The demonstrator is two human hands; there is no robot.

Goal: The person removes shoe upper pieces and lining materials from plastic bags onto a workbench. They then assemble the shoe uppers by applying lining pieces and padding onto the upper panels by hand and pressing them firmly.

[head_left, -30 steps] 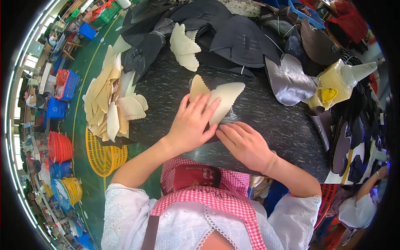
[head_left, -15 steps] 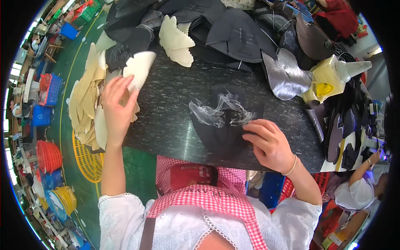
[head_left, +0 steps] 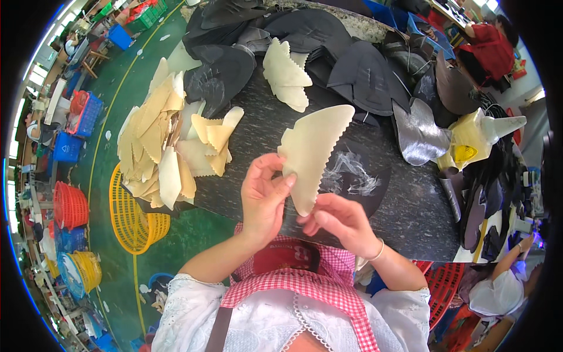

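My left hand [head_left: 267, 196] pinches a cream-coloured stiff sheet piece [head_left: 316, 146] with a serrated edge, raised above the dark table. My right hand [head_left: 346, 226] is at its lower tip, fingers loosely curled and thumb apart; whether they touch the tip is hard to tell. Behind the raised piece, a black curved piece [head_left: 378, 190] lies on the table with whitish, stringy smears across it, partly hidden. To the left lies a heap of cream and tan serrated pieces [head_left: 146, 132]. Another small stack of cream pieces [head_left: 284, 76] lies farther back.
Black shaped pieces [head_left: 363, 76] are piled along the far side of the dark speckled table [head_left: 246, 152]. A silvery piece [head_left: 419, 132] and a yellowish bottle with a white nozzle [head_left: 475, 138] are at right. A yellow basket [head_left: 132, 223] stands on the green floor. Other people sit at right.
My left hand has brought the cream piece from the left heap to the middle, above the smeared black piece. My right hand has left the black piece and moved left to the cream piece's tip.
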